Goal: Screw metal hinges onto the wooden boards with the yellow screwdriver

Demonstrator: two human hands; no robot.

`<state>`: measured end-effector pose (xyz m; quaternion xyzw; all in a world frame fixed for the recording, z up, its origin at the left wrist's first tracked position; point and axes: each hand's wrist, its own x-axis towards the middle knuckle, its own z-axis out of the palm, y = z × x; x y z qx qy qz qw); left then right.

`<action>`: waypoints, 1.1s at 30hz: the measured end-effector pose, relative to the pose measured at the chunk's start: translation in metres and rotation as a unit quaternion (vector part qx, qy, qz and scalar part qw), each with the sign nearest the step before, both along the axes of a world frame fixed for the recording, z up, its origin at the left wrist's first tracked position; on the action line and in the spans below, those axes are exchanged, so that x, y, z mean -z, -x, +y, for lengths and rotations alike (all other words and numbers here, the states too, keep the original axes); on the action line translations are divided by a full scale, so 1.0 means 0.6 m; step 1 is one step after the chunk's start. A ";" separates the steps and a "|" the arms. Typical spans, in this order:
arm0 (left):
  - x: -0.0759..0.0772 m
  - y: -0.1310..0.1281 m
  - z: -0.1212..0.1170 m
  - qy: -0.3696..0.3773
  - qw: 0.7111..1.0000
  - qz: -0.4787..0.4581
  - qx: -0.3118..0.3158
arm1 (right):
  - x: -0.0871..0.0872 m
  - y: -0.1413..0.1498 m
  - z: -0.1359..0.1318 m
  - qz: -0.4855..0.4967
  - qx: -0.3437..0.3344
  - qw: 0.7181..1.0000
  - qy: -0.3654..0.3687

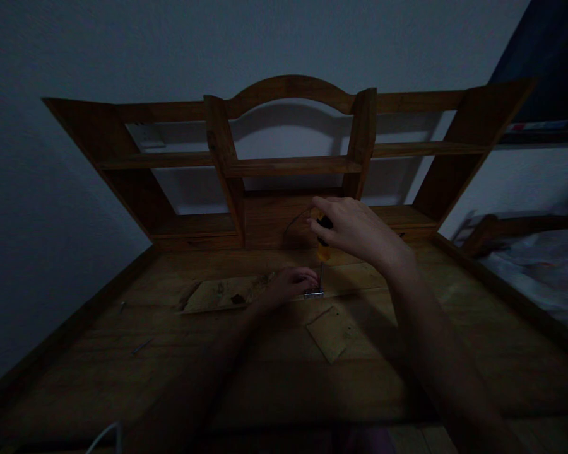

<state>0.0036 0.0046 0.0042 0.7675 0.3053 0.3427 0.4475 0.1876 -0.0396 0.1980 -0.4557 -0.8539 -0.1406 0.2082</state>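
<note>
White cable [108, 435]: curving nearest the camera, well to the near left of the metal plate [313, 294].
Right hand [348, 224]: wrapping around the handle of the yellow-and-black screwdriver [324, 252], fingers curling closed above the metal plate.
Screwdriver: standing nearly upright, its shaft pointing down to the metal plate.
Left hand [293, 280]: reaching in just left of the metal plate, fingers lying close together beside the shaft; not showing clearly whether pinching the plate or only resting by it.
Metal plate: lying on the wooden desktop [274, 384], gleaming silver below the screwdriver.
Rough-edged wooden board [218, 296]: lying left of the metal plate, showing a dark, ragged hole.
Loose thin wood piece [330, 334]: lying flat just on the near side of the metal plate, angling one corner toward the camera.
Small metal rods [142, 346]: lying well left of the metal plate, one farther away than the other.
Wooden shelf unit [293, 167]: rising beyond the metal plate, arching at top centre.
Bedding [539, 271]: spreading far right of the metal plate.
</note>
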 end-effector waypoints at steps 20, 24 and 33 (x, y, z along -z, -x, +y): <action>0.000 -0.004 -0.005 -0.006 1.000 0.005 -0.012 | -0.007 -0.001 -0.006 -0.009 0.013 1.000 0.009; 0.002 -0.005 -0.004 -0.011 1.000 0.003 -0.006 | -0.006 -0.003 -0.002 0.006 -0.014 1.000 0.027; 0.002 -0.003 -0.005 -0.014 1.000 0.009 0.010 | 0.003 0.000 0.001 0.010 0.002 1.000 0.004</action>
